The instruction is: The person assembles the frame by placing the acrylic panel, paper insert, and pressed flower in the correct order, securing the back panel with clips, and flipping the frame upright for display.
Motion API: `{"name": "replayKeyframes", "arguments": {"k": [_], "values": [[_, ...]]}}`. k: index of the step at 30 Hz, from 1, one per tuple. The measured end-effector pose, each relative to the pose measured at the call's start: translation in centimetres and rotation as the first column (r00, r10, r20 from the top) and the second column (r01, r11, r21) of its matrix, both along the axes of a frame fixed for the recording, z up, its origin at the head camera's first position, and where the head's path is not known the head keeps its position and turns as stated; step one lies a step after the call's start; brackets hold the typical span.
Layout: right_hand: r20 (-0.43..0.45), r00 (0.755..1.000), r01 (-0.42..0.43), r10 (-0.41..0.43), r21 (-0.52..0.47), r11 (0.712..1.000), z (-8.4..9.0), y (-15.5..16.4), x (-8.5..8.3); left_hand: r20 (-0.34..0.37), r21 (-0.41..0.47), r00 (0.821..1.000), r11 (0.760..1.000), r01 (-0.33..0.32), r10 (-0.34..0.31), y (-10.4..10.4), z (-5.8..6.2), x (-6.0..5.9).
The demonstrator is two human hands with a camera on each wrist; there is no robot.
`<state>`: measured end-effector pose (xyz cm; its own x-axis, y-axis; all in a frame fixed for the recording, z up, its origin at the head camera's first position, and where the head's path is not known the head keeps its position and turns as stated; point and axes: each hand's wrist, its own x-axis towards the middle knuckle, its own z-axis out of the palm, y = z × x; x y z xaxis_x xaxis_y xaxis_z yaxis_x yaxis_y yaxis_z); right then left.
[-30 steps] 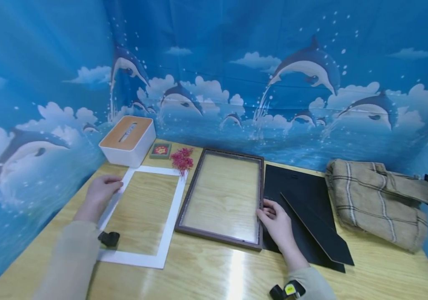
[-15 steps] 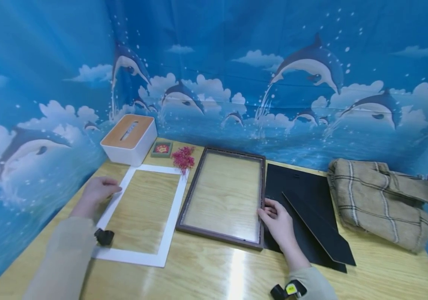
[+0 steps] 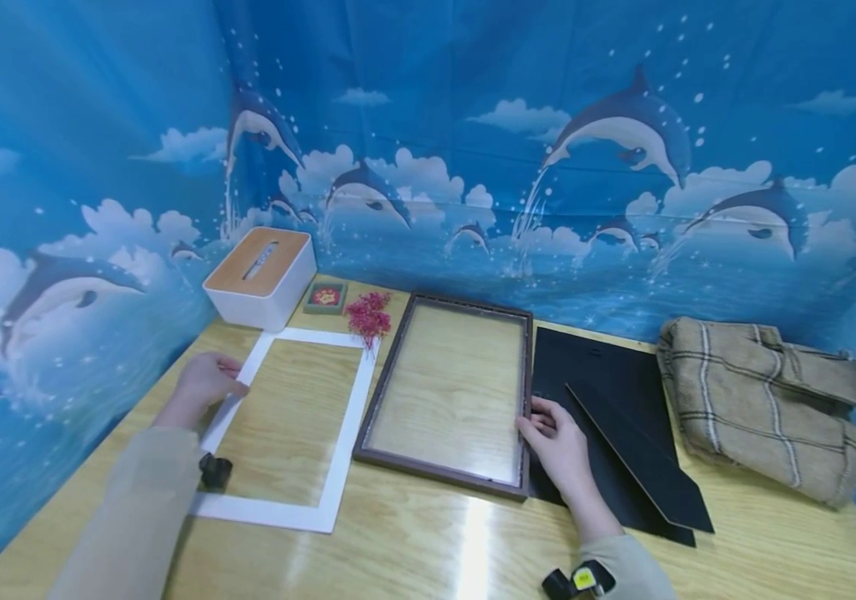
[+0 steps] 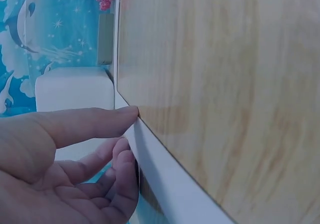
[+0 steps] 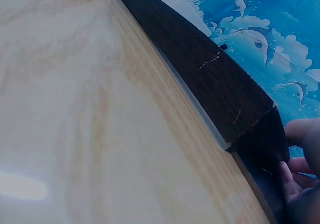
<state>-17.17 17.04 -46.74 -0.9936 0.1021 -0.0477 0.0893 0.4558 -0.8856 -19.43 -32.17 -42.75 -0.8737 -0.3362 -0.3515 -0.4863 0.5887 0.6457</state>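
In the head view, my left hand (image 3: pixel 206 385) is at the left side of a white rectangular picture mat (image 3: pixel 347 433). The left wrist view shows the thumb on the mat's strip (image 4: pixel 165 174) and curled fingers at its outer edge, pinching it. A dark brown picture frame (image 3: pixel 443 482) with a clear pane lies to the mat's right. My right hand (image 3: pixel 558 442) grips the frame's right side, thumb on the rim and fingers curled beside it. In the right wrist view, fingers (image 5: pixel 297 176) touch the frame's dark outer side (image 5: pixel 200 63); part of the hand is cut off.
Right of the frame lies a black backing board (image 3: pixel 593 358) with its easel leg (image 3: pixel 638 458) raised. Beyond it is a folded plaid cloth (image 3: pixel 743 408). A tissue box (image 3: pixel 258 275), a small green square box (image 3: pixel 325 297) and pink dried flowers (image 3: pixel 369 315) stand at the back left.
My left hand draws slightly back from the mat's edge, then returns to it a little nearer the front. The right hand keeps its place on the frame.
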Motion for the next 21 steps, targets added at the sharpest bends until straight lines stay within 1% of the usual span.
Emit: {"name": "replayKeyframes", "arguments": {"k": [2,5,7,9,16,19,21], "values": [[0.001,1.0,0.0,0.0,0.001,1.0,0.0,0.0,0.0,-0.006,0.007,1.0,1.0,0.015,-0.015,-0.1,0.0,0.0],[0.0,1.0,-0.002,0.002,0.005,1.0,0.0,0.0,0.0,-0.03,-0.001,0.998,0.998,0.055,-0.055,-0.2,0.1,0.2],[0.0,1.0,0.002,-0.002,0.004,1.0,0.0,-0.1,0.1,-0.03,0.007,0.997,0.998,0.067,-0.067,-0.3,0.2,0.3],[-0.004,1.0,0.0,0.0,0.008,1.0,0.0,-0.1,0.1,-0.022,0.022,0.997,0.997,0.079,-0.078,-0.5,0.2,0.3],[-0.005,1.0,0.002,-0.002,0.015,1.0,0.0,-0.2,0.0,0.064,0.06,0.992,0.993,0.101,-0.105,-0.9,0.4,0.2],[-0.006,1.0,0.003,-0.003,0.016,1.0,0.0,-0.1,0.0,0.084,0.076,0.988,0.989,0.126,-0.133,-1.1,0.6,0.2],[-0.008,1.0,0.006,-0.006,0.015,1.0,0.0,-0.1,0.0,0.075,0.081,0.983,0.983,0.164,-0.17,-1.1,0.8,0.3]]}}
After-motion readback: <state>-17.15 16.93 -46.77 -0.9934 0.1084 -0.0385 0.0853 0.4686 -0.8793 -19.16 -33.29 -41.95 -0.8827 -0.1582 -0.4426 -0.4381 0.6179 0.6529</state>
